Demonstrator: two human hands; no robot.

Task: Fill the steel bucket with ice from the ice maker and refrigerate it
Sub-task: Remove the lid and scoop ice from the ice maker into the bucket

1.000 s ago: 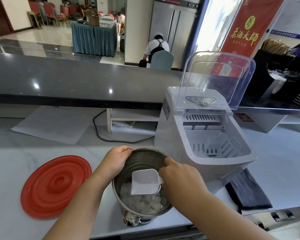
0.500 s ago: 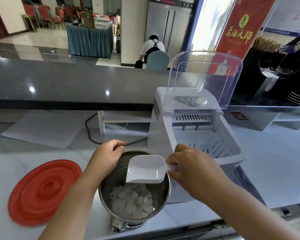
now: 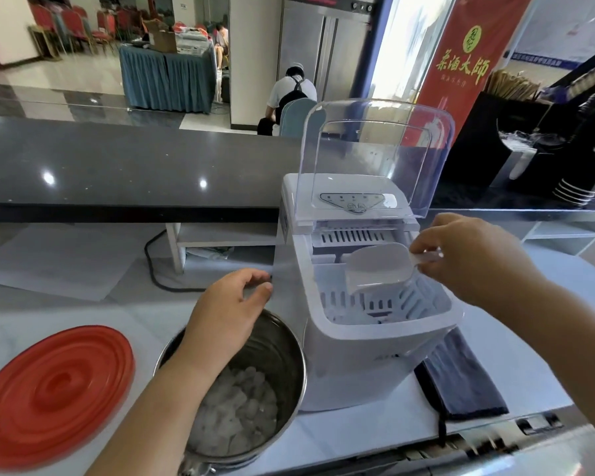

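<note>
1. Two bare hands work at a pale table (image 3: 529, 355).
2. Right hand (image 3: 471, 262): its fingers (image 3: 437, 235) pinch the short handle of a white plastic scoop (image 3: 378, 266). The scoop's bowl sticks out to the left of those fingers, above the open basket of the ice maker (image 3: 358, 355).
3. A clear lid (image 3: 375, 149) stands raised just beyond the right fingers.
4. Left hand (image 3: 227, 314): its fingers (image 3: 255, 278) are loosely curled with nothing between them and the thumb, close to the ice maker's left wall. The palm hides the far rim of the steel bucket (image 3: 282, 355); whether it touches the rim cannot be told.
5. The bucket stands on the table under and behind the left fingers, against the ice maker, with ice (image 3: 237, 407) in its bottom.
6. A red lid (image 3: 55, 389) lies flat well left of the left fingers.
7. A dark cloth (image 3: 461, 383) lies below the right fingers, beside the ice maker's base.
</note>
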